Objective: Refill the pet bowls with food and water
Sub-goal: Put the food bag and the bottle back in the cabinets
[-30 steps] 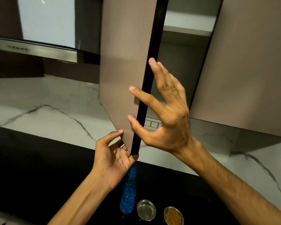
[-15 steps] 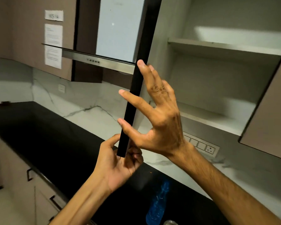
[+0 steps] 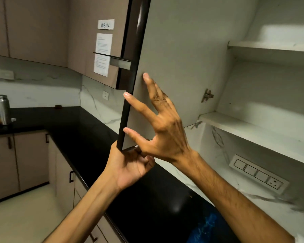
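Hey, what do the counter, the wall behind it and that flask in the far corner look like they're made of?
Counter: looks like polished black stone, perhaps granite, given its dark glossy surface with a light reflection.
Wall: white with grey veins, so likely marble or a marble-look slab.
Flask: looks like brushed stainless steel, silvery with a dull sheen, though it is small and far off.

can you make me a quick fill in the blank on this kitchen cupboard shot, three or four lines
1. The left hand grips the bottom corner of the open grey cupboard ____.
2. The right hand has its fingers spread and holds ____.
3. The white shelves inside the cupboard hold ____.
4. The paper label on the neighbouring brown cabinet reads WS ____.

Missing words: door; nothing; nothing; 14
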A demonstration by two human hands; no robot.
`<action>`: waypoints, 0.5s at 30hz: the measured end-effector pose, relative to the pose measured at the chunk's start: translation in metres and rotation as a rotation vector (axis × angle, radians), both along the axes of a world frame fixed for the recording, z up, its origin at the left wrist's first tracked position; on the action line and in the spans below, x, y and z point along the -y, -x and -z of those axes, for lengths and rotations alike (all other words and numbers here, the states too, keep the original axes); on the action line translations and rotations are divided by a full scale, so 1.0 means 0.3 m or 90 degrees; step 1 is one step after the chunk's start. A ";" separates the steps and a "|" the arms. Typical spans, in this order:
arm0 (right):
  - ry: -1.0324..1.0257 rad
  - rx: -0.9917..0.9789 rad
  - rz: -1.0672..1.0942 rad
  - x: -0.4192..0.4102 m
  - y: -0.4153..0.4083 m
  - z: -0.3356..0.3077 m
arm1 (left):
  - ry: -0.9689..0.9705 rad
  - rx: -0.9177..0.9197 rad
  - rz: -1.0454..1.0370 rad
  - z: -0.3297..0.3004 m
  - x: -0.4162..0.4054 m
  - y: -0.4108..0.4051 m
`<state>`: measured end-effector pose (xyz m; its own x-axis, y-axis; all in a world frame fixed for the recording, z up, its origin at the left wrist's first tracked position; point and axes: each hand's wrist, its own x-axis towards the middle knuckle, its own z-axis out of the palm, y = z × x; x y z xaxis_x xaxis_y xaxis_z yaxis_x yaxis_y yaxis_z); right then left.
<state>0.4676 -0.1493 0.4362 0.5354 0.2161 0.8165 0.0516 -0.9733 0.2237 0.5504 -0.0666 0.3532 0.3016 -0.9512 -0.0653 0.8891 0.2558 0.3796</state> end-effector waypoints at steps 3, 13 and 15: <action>0.001 -0.010 0.002 0.016 -0.060 0.019 | 0.002 -0.024 0.010 0.002 -0.004 -0.054; -0.011 0.002 -0.012 0.035 -0.091 0.033 | 0.035 -0.028 0.006 0.006 0.000 -0.063; -0.015 0.000 -0.014 0.034 -0.088 0.035 | 0.034 -0.029 -0.001 0.012 0.004 -0.059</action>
